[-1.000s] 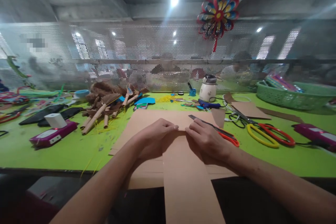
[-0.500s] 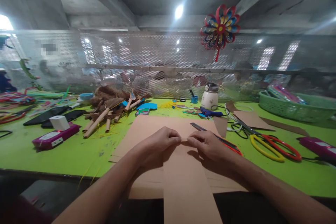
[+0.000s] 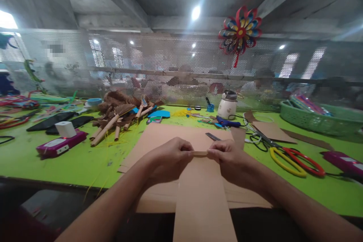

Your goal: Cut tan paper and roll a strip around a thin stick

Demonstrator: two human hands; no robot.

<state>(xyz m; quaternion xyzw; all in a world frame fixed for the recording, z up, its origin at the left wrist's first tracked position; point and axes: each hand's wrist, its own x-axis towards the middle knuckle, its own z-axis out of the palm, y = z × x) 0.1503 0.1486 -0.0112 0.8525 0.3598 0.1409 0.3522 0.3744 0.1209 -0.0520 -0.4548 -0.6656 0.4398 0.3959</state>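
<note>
A long strip of brown kraft paper (image 3: 202, 196) runs from between my hands down over the table's front edge. Its far end is folded or rolled into a narrow band. My left hand (image 3: 172, 157) pinches the left end of that band, and my right hand (image 3: 231, 159) pinches the right end. Underneath lies a larger sheet of brown paper (image 3: 159, 134) on the green table. Just beyond my right hand, the dark blade of a ruler-like tool (image 3: 212, 136) shows; the rest of it is hidden by the hand.
Scissors with yellow and red handles (image 3: 295, 160) lie at right, near a green basket (image 3: 312, 119). A white bottle (image 3: 227, 106) and a blue glue gun (image 3: 227, 121) stand behind. Rolled paper tubes (image 3: 106, 130) and a purple power strip (image 3: 61, 144) are at left.
My hands have moved slightly apart along the folded end, so more of the band shows between them. My right hand now covers the tool's handle.
</note>
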